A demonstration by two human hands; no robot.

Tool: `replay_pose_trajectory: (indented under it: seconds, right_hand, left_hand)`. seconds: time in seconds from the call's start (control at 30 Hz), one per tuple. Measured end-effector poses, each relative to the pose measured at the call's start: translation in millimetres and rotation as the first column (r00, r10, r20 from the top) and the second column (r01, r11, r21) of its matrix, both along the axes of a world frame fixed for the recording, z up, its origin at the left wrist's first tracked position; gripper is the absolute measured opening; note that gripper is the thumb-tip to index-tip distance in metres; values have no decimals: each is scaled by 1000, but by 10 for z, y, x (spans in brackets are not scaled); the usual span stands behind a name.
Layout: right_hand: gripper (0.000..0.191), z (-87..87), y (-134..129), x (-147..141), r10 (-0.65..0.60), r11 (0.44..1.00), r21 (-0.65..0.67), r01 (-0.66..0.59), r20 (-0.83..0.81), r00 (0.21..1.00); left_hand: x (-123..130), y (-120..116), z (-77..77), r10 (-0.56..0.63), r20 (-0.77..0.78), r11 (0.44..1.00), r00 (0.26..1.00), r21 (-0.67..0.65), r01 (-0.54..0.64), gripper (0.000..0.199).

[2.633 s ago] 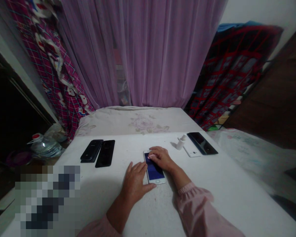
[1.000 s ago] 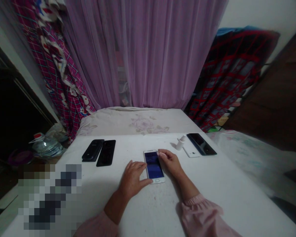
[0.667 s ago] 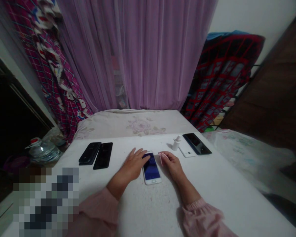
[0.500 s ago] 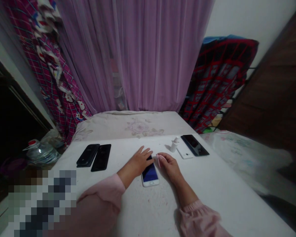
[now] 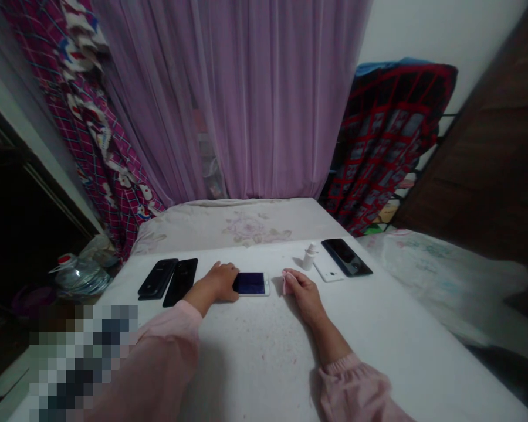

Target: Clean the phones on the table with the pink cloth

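Note:
A white phone point(image 5: 251, 283) with a bluish screen lies sideways on the white table point(image 5: 255, 363). My left hand point(image 5: 222, 281) has its fingers closed round the phone's left end, hiding that end. To the right of the phone, my right hand point(image 5: 300, 287) pinches a small pink cloth point(image 5: 287, 282) between thumb and fingers, just above the tabletop. A small white spray bottle point(image 5: 309, 258) stands upright beyond my right hand. Beside the bottle lies a white phone face down point(image 5: 328, 271).
Two dark phones, one point(image 5: 158, 278) and another point(image 5: 183, 280), lie left of my left hand. A large dark phone point(image 5: 347, 257) lies at the right. A floral cloth point(image 5: 246, 223) spans the far side; a water jug point(image 5: 73, 272) is off the left edge.
The white phone has turned from upright to sideways and shifted slightly up and left. My left hand has moved left and closed on its end. My right hand still pinches the pink cloth.

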State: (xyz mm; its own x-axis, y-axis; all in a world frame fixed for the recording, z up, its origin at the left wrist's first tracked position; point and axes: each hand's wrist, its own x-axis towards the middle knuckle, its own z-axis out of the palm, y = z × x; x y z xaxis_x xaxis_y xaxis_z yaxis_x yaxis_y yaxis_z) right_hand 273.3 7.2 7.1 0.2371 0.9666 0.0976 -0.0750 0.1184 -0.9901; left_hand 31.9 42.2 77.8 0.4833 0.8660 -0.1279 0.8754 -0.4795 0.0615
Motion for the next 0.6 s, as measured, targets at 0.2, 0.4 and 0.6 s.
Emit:
replay_pose_trajectory:
  seconds: [0.2, 0.4, 0.6]
  right_hand:
    - [48, -103, 16, -34, -32, 999, 4, 32, 160, 987]
    - [42, -148, 38, -157, -108, 993, 91, 80, 375, 921]
    - [39, -115, 96, -220, -102, 995, 32, 99, 479, 872]
  left_hand:
    - [70, -426, -159, 178, 66, 979, 982, 93, -184, 55]
    - [349, -907, -397, 378, 259, 879, 889, 203, -432, 61]
    - [136, -1111, -662, 187, 378, 938, 906, 205, -279, 68]
